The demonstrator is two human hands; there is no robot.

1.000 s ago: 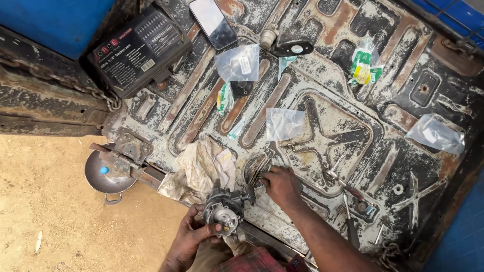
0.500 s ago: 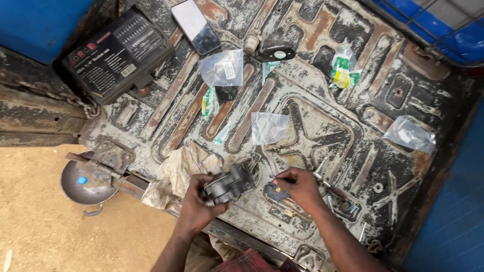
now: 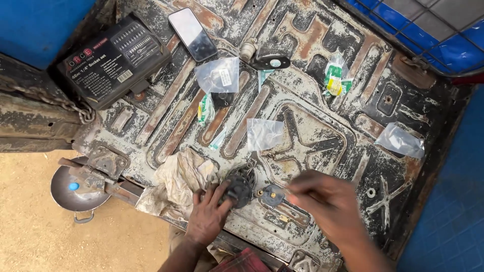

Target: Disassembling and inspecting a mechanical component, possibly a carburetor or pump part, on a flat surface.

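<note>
Head view looks down on a worn, rusted metal floor panel [image 3: 312, 40] with raised ribs. I see my left hand [image 3: 209, 216] at the panel's near edge, fingers wrapped around a dark round metal part [image 3: 238, 186] and gripping it against the panel. Just right of that part lies a small grey piece with a brass centre [image 3: 273, 195]. My right hand [image 3: 322, 199] is blurred just beside that piece; I cannot tell whether it is clenched or released.

A crumpled dirty rag [image 3: 179, 179] lies touching the left hand, on its left. Toward the far left corner sits a black rectangular case [image 3: 113, 60] with a red and white label across its lid, and beside it a dark phone [image 3: 192, 34] lies face up. Near the panel's middle are two clear plastic bags, one with a small white label [image 3: 218, 74] and one plain [image 3: 264, 133]. A green and white packet [image 3: 204, 108] lies between them. A yellow and green packet [image 3: 334, 80] lies toward the far right, and another clear bag [image 3: 401, 141] rests by the right edge. A round metal pan [image 3: 75, 191] sits on the sand off the left edge.
</note>
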